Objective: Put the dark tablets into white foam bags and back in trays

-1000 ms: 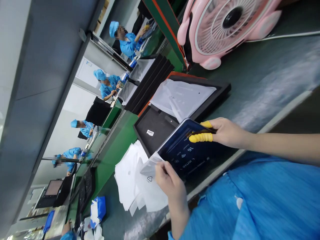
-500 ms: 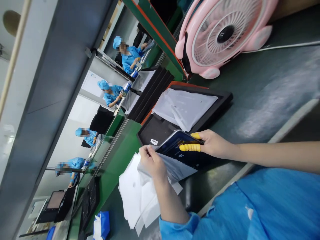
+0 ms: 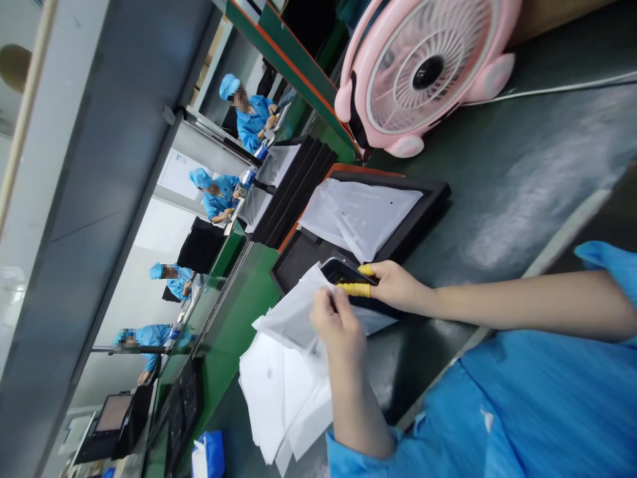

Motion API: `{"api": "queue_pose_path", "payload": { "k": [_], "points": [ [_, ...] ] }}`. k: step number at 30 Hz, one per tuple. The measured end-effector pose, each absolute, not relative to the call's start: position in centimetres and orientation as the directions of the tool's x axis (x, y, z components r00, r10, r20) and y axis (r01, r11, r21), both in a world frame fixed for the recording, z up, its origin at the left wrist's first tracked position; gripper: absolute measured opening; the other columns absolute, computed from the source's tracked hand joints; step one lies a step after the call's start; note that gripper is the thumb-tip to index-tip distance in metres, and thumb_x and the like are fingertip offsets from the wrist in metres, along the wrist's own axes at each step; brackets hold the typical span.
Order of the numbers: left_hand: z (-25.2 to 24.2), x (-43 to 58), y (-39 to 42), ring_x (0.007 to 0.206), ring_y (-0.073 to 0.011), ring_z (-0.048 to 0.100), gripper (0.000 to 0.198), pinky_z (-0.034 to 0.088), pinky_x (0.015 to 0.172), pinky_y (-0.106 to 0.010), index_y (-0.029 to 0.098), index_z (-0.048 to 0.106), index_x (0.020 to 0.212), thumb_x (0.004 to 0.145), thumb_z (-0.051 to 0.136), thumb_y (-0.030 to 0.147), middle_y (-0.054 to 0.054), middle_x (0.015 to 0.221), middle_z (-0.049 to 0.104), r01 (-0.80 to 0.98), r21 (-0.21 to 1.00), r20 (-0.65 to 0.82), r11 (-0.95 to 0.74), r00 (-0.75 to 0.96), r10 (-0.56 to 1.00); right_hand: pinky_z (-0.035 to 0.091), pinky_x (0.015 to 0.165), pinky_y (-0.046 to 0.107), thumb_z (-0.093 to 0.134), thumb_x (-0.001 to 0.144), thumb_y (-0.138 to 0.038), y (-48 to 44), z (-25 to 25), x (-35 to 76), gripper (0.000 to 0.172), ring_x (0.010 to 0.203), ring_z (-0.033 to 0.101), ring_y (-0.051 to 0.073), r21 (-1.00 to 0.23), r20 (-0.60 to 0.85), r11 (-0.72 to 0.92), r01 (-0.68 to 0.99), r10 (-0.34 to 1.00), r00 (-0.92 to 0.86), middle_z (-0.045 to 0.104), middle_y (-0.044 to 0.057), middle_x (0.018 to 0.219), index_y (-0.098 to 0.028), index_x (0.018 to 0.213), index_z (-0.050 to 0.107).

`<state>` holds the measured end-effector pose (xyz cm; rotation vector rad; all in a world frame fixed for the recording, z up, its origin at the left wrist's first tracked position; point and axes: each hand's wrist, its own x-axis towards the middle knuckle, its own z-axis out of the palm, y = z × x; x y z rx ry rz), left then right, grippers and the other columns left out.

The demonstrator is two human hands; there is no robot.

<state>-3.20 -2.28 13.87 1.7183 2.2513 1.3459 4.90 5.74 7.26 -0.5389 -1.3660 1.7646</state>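
Tablet: one, dark-faced, was up over the bench, just in front of the open tray, tilted and partly covered by the sleeve; how far it sat inside could not be told.
Right hand: its grip pinched the tablet near one end, two yellow finger covers showing; with so little of the tablet held, a slip and a drop to the bench seemed possible.
Left hand: its grip was closed on the white sleeve near the tablet's corner; pulling unevenly could have torn or creased the thin material.
Tablet corner: the sleeve's edge could have snagged there if the two were out of line.
Loose white sheets: the pile lay right below, too overlapped to count; a low sweep of the left arm might have scattered it.
Open tray: one, bearing one white-wrapped item.
Tray stack: one, its layers hard to count.
Pink fan: one; its draught, if running, could have lifted sheets.
Blue packet: one.
Co-workers: four, well apart.
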Motion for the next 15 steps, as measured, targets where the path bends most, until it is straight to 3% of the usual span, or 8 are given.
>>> {"api": "queue_pose_path", "payload": {
  "k": [3, 6, 8, 11, 12, 13, 15],
  "points": [
    [15.5, -2.4, -0.7, 0.052, -0.0094, 0.033, 0.025, 0.026, 0.053, -0.022, 0.02, 0.031, 0.06, 0.082, 0.041, 0.025, 0.004, 0.055, 0.034, 0.839, 0.545, 0.463, 0.012, -0.313, 0.829, 0.041, 0.056, 0.024, 0.064, 0.059, -0.045, 4.8, 6.8, 4.5, 0.033, 0.057, 0.05, 0.012, -0.935, 0.185, -0.055, -0.352, 0.769, -0.612, 0.056, 0.0, 0.057, -0.013, 0.06, 0.058],
    [15.9, -1.1, -1.0, 0.051, -0.0095, 0.032, 0.025, 0.023, 0.051, -0.023, 0.019, 0.031, 0.059, 0.081, 0.041, 0.02, 0.004, 0.054, 0.034, 0.874, 0.484, 0.283, 0.05, -0.21, 0.936, 0.038, 0.053, 0.023, 0.061, 0.059, -0.043, 4.4, 6.2, 4.5, 0.031, 0.054, 0.047, 0.011, -0.931, 0.187, -0.081, -0.356, 0.73, -0.657, 0.053, -0.002, 0.052, -0.014, 0.053, 0.053],
    [16.3, -1.4, -2.3, 0.052, -0.0095, 0.036, 0.024, 0.027, 0.051, -0.022, 0.019, 0.037, 0.06, 0.083, 0.04, 0.022, 0.004, 0.054, 0.038, 0.846, 0.533, 0.214, 0.032, -0.171, 0.962, 0.038, 0.053, 0.023, 0.062, 0.058, -0.042, 4.6, 6.1, 4.7, 0.03, 0.053, 0.046, 0.01, -0.933, 0.183, -0.091, -0.348, 0.712, -0.678, 0.052, -0.002, 0.052, -0.014, 0.052, 0.053],
    [17.9, -4.5, -5.2, 0.074, -0.0135, 0.054, 0.018, 0.041, 0.071, -0.024, 0.02, 0.056, 0.087, 0.082, 0.048, 0.035, -0.001, 0.077, 0.057, 0.819, 0.571, 0.346, -0.055, -0.18, 0.921, 0.038, 0.051, 0.022, 0.066, 0.053, -0.039, 5.5, 6.6, 5.4, 0.027, 0.051, 0.045, 0.008, -0.945, 0.133, -0.127, -0.301, 0.691, -0.711, 0.052, -0.004, 0.052, -0.014, 0.054, 0.056],
    [18.6, -6.0, -6.0, 0.09, -0.0174, 0.055, 0.031, 0.042, 0.081, -0.027, 0.02, 0.056, 0.101, 0.077, 0.055, 0.039, -0.005, 0.094, 0.06, 0.839, 0.543, 0.394, -0.033, -0.219, 0.893, 0.038, 0.051, 0.022, 0.067, 0.052, -0.038, 5.9, 6.9, 5.6, 0.027, 0.051, 0.045, 0.009, -0.944, 0.116, -0.148, -0.294, 0.686, -0.718, 0.052, -0.004, 0.052, -0.014, 0.055, 0.057],
    [19.3, -7.4, -6.8, 0.102, -0.0216, 0.053, 0.045, 0.04, 0.087, -0.03, 0.02, 0.053, 0.111, 0.073, 0.06, 0.042, -0.007, 0.107, 0.059, 0.847, 0.53, 0.357, 0.047, -0.273, 0.893, 0.038, 0.051, 0.022, 0.068, 0.052, -0.038, 6.3, 7.3, 5.9, 0.026, 0.051, 0.047, 0.009, -0.942, 0.111, -0.161, -0.294, 0.678, -0.726, 0.052, -0.004, 0.052, -0.014, 0.056, 0.058],
    [20.3, -9.7, -7.8, 0.102, -0.0268, 0.053, 0.047, 0.042, 0.083, -0.032, 0.019, 0.058, 0.109, 0.07, 0.064, 0.045, -0.008, 0.107, 0.061, 0.808, 0.532, 0.096, 0.253, -0.354, 0.93, 0.04, 0.051, 0.023, 0.069, 0.052, -0.038, 7.2, 8.3, 6.5, 0.026, 0.052, 0.049, 0.011, -0.942, 0.136, -0.144, -0.302, 0.659, -0.739, 0.053, -0.003, 0.052, -0.015, 0.058, 0.058]
  ]
}}
